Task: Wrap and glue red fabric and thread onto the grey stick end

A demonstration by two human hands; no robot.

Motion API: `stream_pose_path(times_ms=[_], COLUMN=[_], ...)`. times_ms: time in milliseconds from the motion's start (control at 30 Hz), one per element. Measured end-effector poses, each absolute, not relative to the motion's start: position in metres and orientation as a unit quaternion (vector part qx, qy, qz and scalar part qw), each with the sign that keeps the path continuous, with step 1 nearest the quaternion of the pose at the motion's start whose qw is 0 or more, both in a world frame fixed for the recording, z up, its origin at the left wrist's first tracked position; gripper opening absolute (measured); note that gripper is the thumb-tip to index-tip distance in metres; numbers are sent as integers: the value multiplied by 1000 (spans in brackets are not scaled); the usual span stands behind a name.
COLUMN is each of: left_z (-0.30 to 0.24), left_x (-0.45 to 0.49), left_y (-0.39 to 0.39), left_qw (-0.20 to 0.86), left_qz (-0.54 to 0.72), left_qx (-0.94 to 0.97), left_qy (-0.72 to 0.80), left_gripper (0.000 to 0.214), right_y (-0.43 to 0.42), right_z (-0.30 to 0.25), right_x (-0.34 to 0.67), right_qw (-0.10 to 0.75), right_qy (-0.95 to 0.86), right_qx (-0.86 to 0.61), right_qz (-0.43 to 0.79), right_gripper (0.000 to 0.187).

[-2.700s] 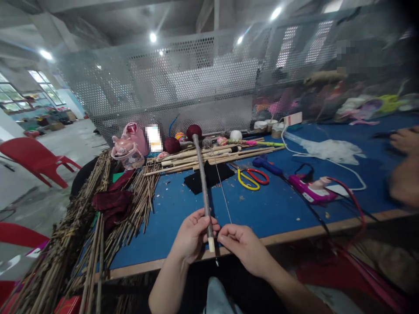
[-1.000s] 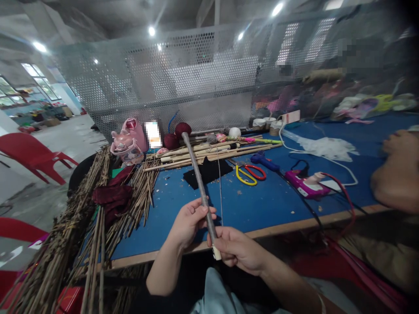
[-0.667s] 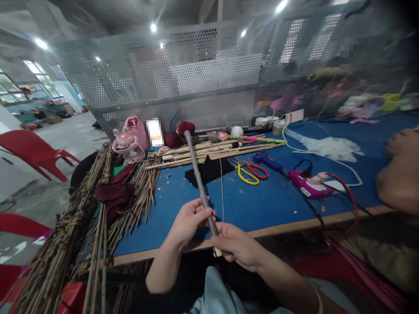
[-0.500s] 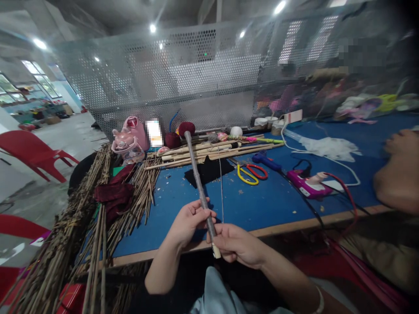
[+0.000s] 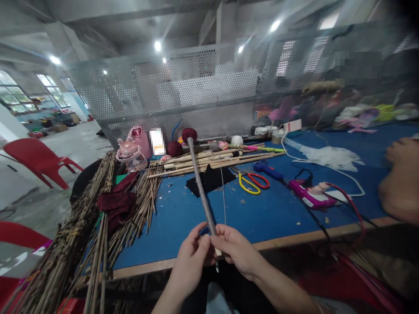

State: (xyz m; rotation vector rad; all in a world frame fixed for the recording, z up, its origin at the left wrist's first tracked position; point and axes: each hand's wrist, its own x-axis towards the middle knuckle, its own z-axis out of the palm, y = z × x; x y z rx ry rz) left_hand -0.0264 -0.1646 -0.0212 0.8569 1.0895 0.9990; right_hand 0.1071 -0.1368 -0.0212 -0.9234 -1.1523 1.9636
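A long stick wrapped in grey thread (image 5: 200,185) slants up and away from me over the table, its pale bare end low between my hands. A dark red ball (image 5: 189,134) shows at its far end. My left hand (image 5: 193,253) pinches the stick from the left, thumb on top. From the right, my right hand (image 5: 237,248) grips it beside the left thumb. A thin grey thread (image 5: 224,192) runs from my hands back to the far side of the table. Just under the wooden end is a small shiny tip (image 5: 217,267). Some fingers are hidden behind the stick.
Yellow-and-red-handled scissors (image 5: 251,183), a blue glue gun (image 5: 267,170) and a purple power strip (image 5: 310,194) lie to the right. Bundled twigs (image 5: 81,213) cover the left edge. A black cloth (image 5: 212,179) lies mid-table. Another person's arm (image 5: 401,179) rests at far right.
My left hand has slid down the stick to meet my right hand near its lower end. The head view has tilted up slightly.
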Motion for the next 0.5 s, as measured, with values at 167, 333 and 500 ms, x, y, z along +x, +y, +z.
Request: stream_pose_path(times_ms=[167, 333, 500], left_z=[-25, -21, -12], left_x=[-18, -11, -7], left_y=[-177, -171, -167], left_qw=[644, 652, 657], left_qz=[481, 470, 468], left_qx=[383, 376, 376], left_qy=[456, 460, 456], left_gripper=[73, 67, 79], right_y=[-135, -128, -110], right_z=[-24, -23, -9], right_x=[102, 109, 126], right_qw=[336, 299, 213], right_qy=[-413, -438, -452], right_qx=[-347, -344, -291], right_qz=[772, 775, 816], right_gripper=[39, 35, 30])
